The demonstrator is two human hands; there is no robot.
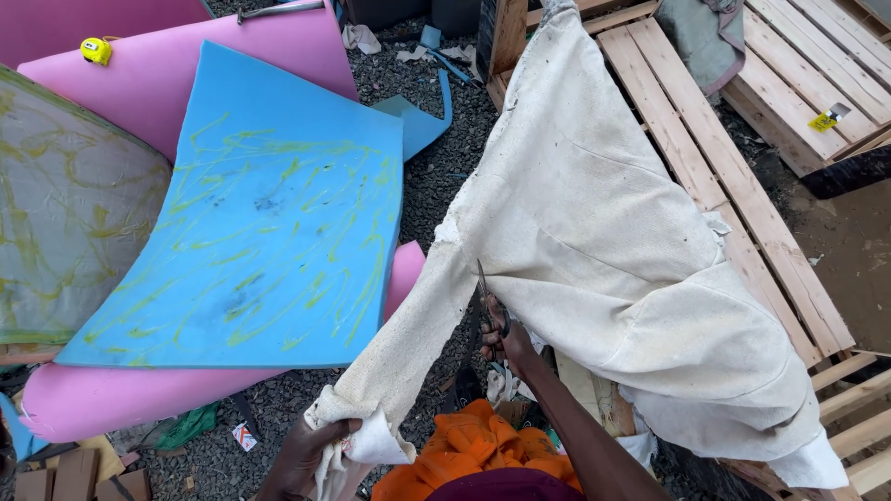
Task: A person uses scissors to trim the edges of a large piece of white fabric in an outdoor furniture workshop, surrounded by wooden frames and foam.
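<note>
Left hand (311, 450), low in frame, fist closed around the bunched lower end of an off-white canvas cloth (594, 232), pulling the strip taut. Right hand (503, 336), forearm extended up from lower centre, fingers through the handles of scissors (486, 295), blades upright at the cloth's edge. The cloth drapes over a wooden pallet frame (742, 204). Blue foam sheet (260, 213) lies on pink foam (111, 394) to the left, over gravel.
</note>
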